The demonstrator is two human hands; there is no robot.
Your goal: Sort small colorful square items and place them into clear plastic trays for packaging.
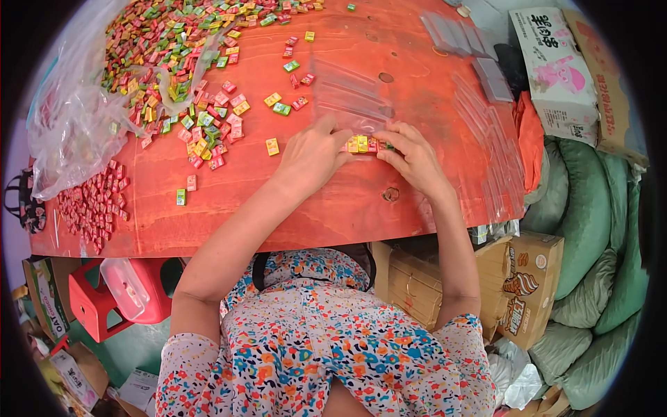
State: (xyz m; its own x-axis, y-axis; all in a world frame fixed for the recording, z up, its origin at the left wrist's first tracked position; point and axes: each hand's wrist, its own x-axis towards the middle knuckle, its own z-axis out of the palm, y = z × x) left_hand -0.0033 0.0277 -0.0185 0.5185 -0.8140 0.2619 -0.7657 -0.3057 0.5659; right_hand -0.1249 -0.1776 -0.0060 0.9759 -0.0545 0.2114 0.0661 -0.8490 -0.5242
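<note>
1. On the red table (417, 55), mid-front: left hand (313, 156) & right hand (413, 156) pinch a row of small candies (363, 144) from both ends, fingers closed on it, prob. to keep it lined up.
2. Clear sleeves (351, 94) lie just behind.
3. Loose candy pile (174, 48) far left; boxes (521, 285) & green sacks (590, 208) on the right.

White-pink carton (556, 69) top right (brown beside).
</note>
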